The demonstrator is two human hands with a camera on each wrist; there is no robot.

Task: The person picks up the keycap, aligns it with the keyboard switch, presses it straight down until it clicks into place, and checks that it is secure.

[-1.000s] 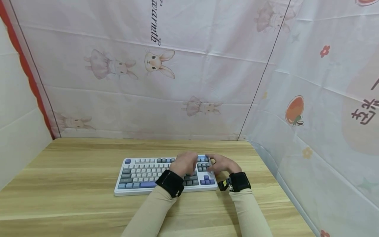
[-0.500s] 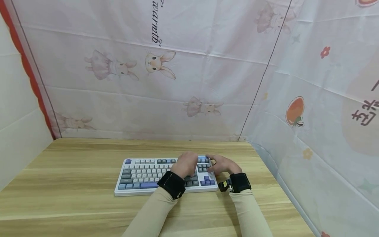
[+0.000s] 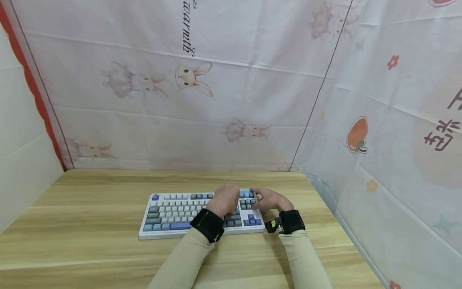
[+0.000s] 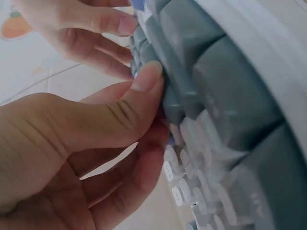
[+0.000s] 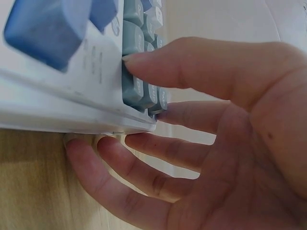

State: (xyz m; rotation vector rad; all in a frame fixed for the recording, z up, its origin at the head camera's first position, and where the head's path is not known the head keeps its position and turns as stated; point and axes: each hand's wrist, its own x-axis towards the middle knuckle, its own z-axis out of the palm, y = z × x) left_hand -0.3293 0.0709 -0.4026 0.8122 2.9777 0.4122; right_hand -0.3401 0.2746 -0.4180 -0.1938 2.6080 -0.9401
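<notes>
A white keyboard [image 3: 180, 208] with grey, white, blue and purple keys lies on the wooden table. My left hand [image 3: 225, 199] is over its right-middle part, and in the left wrist view its thumb and fingertips pinch in among the keys, at a keycap mostly hidden by the fingers. My right hand [image 3: 272, 200] grips the keyboard's right end. Seen from the right wrist, that thumb rests on the grey keys [image 5: 134, 86], while other fingers [image 5: 129, 165] curl along and under the white case edge.
The wooden table [image 3: 90, 261] extends around the keyboard on all sides. A printed cloth [image 3: 162, 136] with rabbits hangs behind it, and another cloth panel [image 3: 379, 192] runs along the right edge. Both wrists wear black straps [image 3: 207, 224].
Both hands stay at the same places on the keyboard, which has not moved. Only a slight shift of the head view shows.
</notes>
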